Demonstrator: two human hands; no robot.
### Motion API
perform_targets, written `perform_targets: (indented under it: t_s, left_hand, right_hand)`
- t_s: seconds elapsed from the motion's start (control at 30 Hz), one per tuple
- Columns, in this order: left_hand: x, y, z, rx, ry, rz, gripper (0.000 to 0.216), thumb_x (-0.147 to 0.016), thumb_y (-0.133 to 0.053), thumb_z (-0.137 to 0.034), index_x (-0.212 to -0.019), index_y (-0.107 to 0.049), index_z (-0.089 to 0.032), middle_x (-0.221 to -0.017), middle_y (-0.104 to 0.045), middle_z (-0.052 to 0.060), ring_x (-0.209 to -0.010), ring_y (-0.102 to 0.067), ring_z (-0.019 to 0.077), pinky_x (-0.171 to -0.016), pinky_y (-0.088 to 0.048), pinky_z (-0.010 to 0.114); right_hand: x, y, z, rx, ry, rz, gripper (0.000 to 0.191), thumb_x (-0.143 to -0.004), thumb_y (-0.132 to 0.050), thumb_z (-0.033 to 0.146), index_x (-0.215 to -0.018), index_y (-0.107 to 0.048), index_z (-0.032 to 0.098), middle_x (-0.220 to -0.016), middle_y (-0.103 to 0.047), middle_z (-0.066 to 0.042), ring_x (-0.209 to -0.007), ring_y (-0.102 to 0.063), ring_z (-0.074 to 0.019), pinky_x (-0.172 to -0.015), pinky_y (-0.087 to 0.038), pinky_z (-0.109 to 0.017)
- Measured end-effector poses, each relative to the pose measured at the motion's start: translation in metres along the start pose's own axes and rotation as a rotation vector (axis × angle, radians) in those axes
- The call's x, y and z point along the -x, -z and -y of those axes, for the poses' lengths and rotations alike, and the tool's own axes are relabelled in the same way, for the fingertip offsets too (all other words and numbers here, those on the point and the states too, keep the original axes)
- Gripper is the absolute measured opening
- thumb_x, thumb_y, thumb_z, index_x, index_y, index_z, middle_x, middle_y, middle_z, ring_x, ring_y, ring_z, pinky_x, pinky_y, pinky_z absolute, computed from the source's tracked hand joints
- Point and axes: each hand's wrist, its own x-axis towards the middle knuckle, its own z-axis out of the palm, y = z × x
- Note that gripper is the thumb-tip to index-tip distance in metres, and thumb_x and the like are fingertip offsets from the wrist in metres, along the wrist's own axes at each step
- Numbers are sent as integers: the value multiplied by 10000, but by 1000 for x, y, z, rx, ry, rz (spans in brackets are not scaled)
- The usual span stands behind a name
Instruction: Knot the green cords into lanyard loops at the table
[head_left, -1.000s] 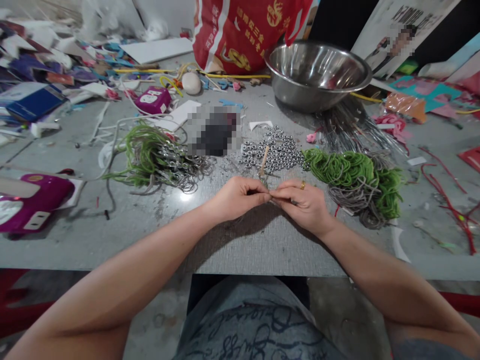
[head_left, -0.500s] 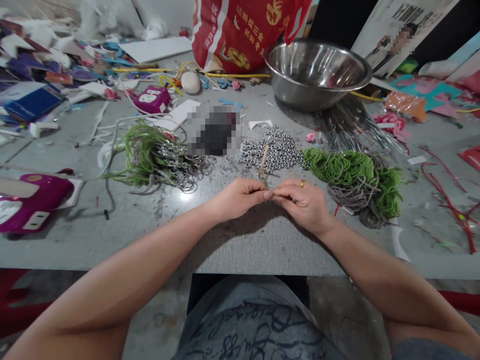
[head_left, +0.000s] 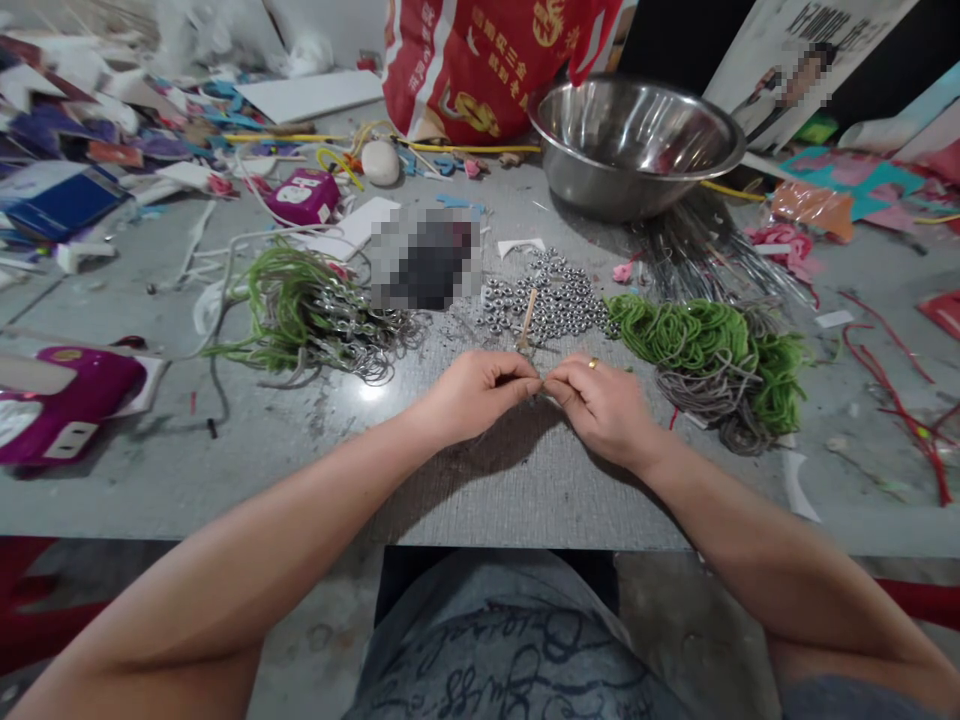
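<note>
My left hand point(head_left: 474, 393) and my right hand point(head_left: 600, 405) meet fingertip to fingertip over the grey table point(head_left: 480, 480). Both are closed in a pinch on something small that I cannot make out. A gold ring shows on my right hand. Just beyond the fingers lies a heap of small silver beads point(head_left: 551, 300) with a thin wooden stick point(head_left: 528, 315) standing in it. A pile of green and grey cord loops point(head_left: 709, 360) lies to the right of my right hand. To the left lies a bundle of green cords with metal rings point(head_left: 319, 318).
A steel bowl point(head_left: 634, 140) stands at the back with a red printed bag point(head_left: 487, 60) beside it. Thin metal wires point(head_left: 701, 255) fan out below the bowl. Purple objects point(head_left: 60, 405), paper scraps and red strips litter both sides. The table's front edge is close to my body.
My hands have shifted very slightly away from me and stayed pinched together. My right hand's fingers have curled in a little. Nothing else moved.
</note>
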Motion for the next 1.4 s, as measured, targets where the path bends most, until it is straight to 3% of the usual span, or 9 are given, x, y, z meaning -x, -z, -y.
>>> perform_targets:
  t_s: [0.1,0.23,0.47,0.73,1.0,1.4]
  left_hand:
    - [2,-1,2,-169,-97,-60,146,-805,-516,-215,-723,-630,-173,-664,-622,-12,-649,-520,106,-613,-388,230]
    - [3,0,4,-417,-209,-110,153,-818,-531,-218,-729,-651,-189,-691,-642,0,-707,-509,141,-685,-367,288]
    - [5,2,-1,-547,-195,-93,121,-804,-573,-223,-741,-677,-216,-775,-650,4,-845,-501,187,-746,-294,343]
    - [6,4,2,-586,-218,-52,123,-798,-576,-227,-739,-683,-228,-811,-647,-2,-874,-497,189,-764,-279,353]
    - [6,7,2,-731,-125,59,100,-770,-592,-211,-732,-684,-221,-835,-650,12,-889,-494,219,-771,-286,385]
    - [7,6,3,-828,-139,138,158,-792,-542,-206,-742,-691,-221,-834,-653,36,-899,-506,241,-769,-295,405]
  right_hand:
    - [-1,-1,0,-104,-67,58,312,-931,-347,313,-768,-580,186,-717,-598,-31,-665,-547,-146,-589,-374,-259]
    - [-2,-1,-1,-262,-107,41,200,-874,-465,254,-717,-567,185,-668,-570,-7,-643,-525,-127,-597,-383,-243]
    - [-2,1,-1,-369,-164,30,120,-805,-547,187,-694,-594,183,-645,-586,1,-613,-520,-114,-579,-391,-238]
    - [-1,-1,-4,-334,-138,67,113,-796,-566,178,-693,-612,184,-654,-602,0,-614,-532,-115,-578,-392,-242]
    - [-1,-2,-12,-151,-91,229,132,-841,-554,218,-819,-679,181,-791,-680,-43,-743,-605,-159,-681,-426,-284]
    - [0,-7,-15,-76,-64,270,141,-837,-553,225,-854,-687,187,-814,-681,-48,-766,-606,-168,-711,-432,-299]
